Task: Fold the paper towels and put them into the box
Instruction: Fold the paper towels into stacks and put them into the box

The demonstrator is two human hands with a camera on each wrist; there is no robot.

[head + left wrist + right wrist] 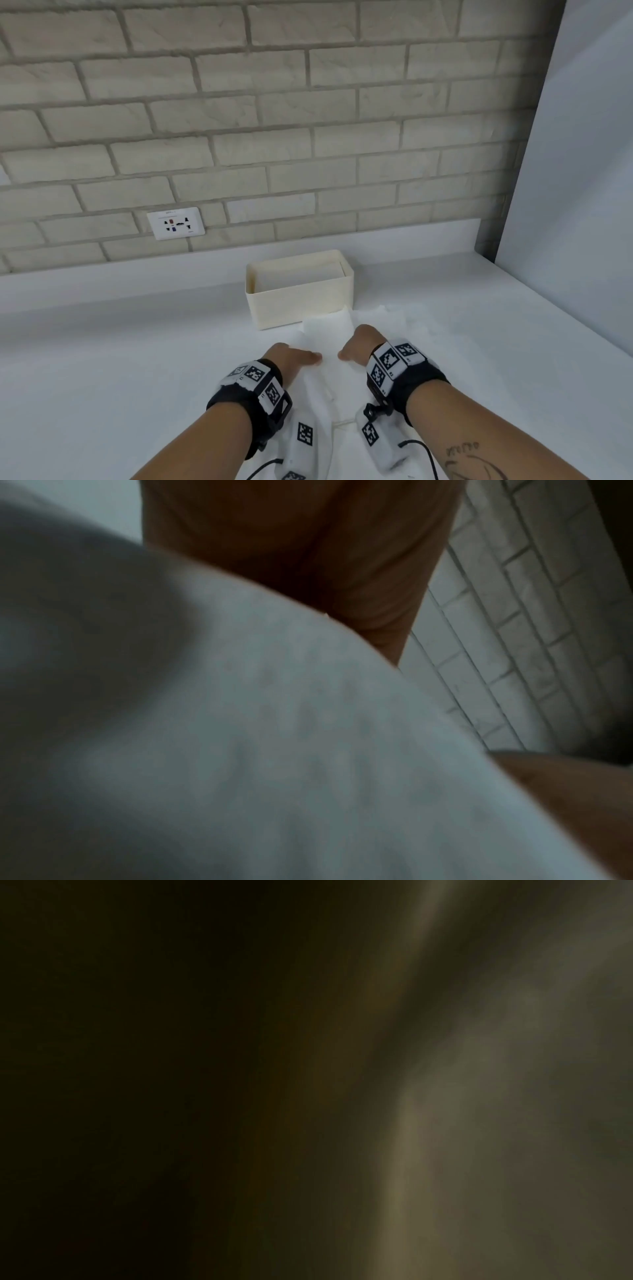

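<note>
Lying on the white counter [137, 359] just in front of the cream box [301, 305], a paper towel [329, 334] is pressed at its edges by the left hand [291, 358] and right hand [359, 342] (finger positions cannot be told). No readable writing is seen on the wall socket [175, 223]. Folded towels [301, 274] are seen inside the box.
</note>
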